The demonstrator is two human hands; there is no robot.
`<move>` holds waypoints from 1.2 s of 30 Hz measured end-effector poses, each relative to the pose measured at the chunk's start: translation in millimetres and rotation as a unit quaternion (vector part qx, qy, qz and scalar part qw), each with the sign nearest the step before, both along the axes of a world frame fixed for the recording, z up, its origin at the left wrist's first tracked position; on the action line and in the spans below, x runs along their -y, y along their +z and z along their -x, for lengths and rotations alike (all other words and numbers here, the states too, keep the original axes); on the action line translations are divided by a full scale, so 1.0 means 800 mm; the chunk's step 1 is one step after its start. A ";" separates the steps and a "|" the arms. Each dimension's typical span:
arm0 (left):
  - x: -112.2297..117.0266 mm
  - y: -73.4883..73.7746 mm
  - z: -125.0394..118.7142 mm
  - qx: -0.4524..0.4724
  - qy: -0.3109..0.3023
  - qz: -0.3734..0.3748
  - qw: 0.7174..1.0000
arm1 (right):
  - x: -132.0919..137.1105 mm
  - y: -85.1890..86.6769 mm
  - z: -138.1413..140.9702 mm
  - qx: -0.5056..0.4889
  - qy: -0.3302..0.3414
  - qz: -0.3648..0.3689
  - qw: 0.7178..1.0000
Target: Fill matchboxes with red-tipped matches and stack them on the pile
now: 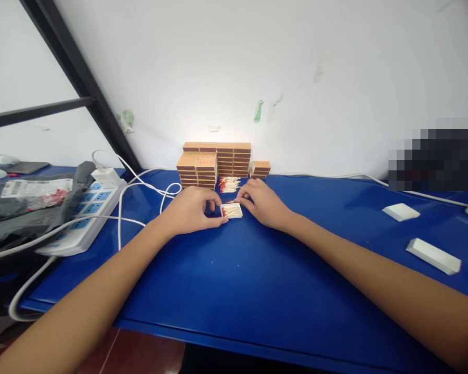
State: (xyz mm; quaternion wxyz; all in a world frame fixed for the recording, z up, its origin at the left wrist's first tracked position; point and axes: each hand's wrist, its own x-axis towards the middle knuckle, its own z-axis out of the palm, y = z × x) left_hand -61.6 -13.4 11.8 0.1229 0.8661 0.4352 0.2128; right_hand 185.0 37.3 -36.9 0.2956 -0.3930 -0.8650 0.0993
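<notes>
A white matchbox tray (237, 214) lies on the blue table, with several red-tipped matches (230, 210) inside it. My left hand (193, 210) curves around the tray's left end, thumb at its near corner and fingers at the far side. Just behind the tray's right side, my right hand (263, 202) is closed in a pinch; thin match-like sticks show at its fingertips, though they are too small to count. Beyond both hands is a loose pile of matches (229, 184), red heads mostly to the left.
Stacked matchboxes (234, 158) stand against the wall, with a smaller stack (261, 168) to their right. A white power strip (89, 218), cables and dark grey plastic bags (31, 195) occupy the left. Two white blocks (432, 255) lie at right. The table's front edge (218, 343) runs below.
</notes>
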 end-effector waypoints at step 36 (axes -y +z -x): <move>0.000 0.000 0.000 -0.008 0.012 -0.009 1.000 | -0.004 -0.008 -0.003 0.025 -0.009 -0.046 0.999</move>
